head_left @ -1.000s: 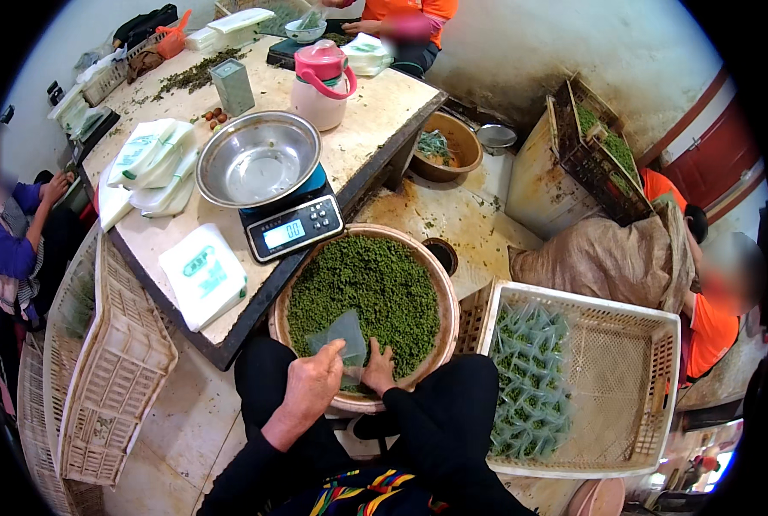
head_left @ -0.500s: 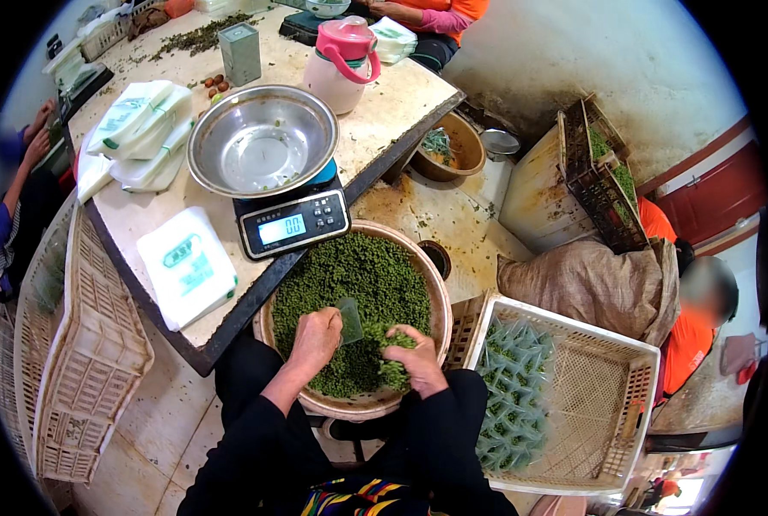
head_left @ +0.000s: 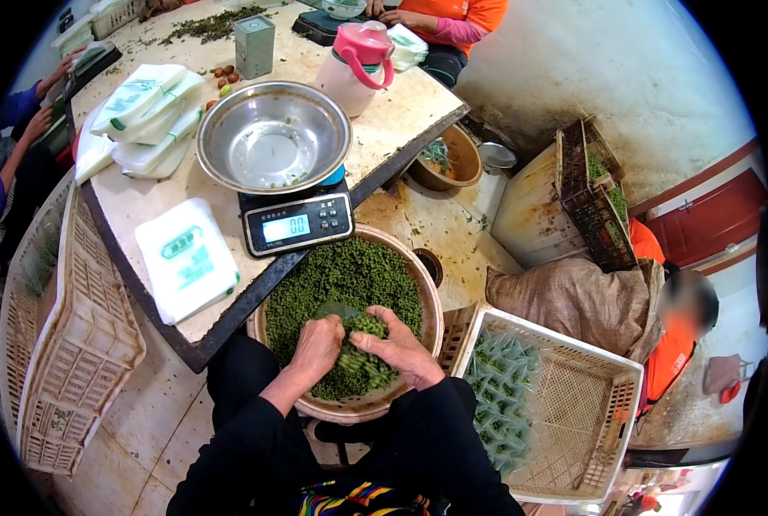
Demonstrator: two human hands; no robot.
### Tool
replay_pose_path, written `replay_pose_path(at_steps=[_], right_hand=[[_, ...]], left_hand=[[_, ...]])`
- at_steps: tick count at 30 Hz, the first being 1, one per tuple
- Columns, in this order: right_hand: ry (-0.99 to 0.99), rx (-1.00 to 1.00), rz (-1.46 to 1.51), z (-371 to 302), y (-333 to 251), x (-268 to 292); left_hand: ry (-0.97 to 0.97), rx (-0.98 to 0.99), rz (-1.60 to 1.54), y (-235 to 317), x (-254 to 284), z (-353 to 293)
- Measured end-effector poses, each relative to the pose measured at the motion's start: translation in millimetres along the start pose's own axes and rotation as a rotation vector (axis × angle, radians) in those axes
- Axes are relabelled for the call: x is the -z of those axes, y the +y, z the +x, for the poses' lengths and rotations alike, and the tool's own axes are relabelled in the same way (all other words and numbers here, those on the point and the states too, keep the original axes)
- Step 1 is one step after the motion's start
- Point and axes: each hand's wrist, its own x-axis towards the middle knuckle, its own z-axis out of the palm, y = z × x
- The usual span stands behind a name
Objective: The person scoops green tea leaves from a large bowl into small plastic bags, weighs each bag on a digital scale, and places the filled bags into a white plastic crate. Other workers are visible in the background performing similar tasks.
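Note:
Between my knees stands a round basin (head_left: pixel 436 318) heaped with small green peppercorns (head_left: pixel 362 271). My left hand (head_left: pixel 318 346), over the basin, is closed on the edge of a clear plastic bag (head_left: pixel 337 309). Close beside it, my right hand (head_left: pixel 401 351) curls round a handful of peppercorns (head_left: pixel 367 327) at the bag's mouth. Some look blurred under the hands, over the heap. How far the handful is inside the bag, I cannot tell. Just beyond the basin, a steel bowl (head_left: pixel 272 142) rests on a digital scale (head_left: pixel 299 225) at the table corner.
Flat bags (head_left: pixel 186 258) lie left of the scale, with bundles (head_left: pixel 143 112) behind. A pink-lidded jug (head_left: pixel 358 64) stands farther back. At my right, a white crate (head_left: pixel 581 413) holds filled bags (head_left: pixel 500 400); stacked crates (head_left: pixel 83 344) stand left. People sit around the table and at right.
My right hand has brought its handful left and up against the bag in my left hand. The view has shifted slightly.

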Motion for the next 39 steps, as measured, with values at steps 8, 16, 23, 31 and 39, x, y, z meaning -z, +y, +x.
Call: replay_pose_path(at_steps=[8,16,23,31,39], right_hand=[[0.017,0.058,-0.321,11,11,-7],[-0.158,0.124,-0.226,13,-3,-9],[-0.025,0.407,-0.443,21,8,-11],[0.507,0.466,-0.549,24,18,-14],[0.508,0.357,-0.715,52,37,-25]], left_hand=[[0.022,0.069,-0.025,2,0,1],[0.024,0.065,0.028,0,-1,2],[0.118,0.035,-0.039,-1,0,2],[0.01,0.127,-0.295,15,7,1],[0.085,-0.081,-0.111,10,-5,-2]])
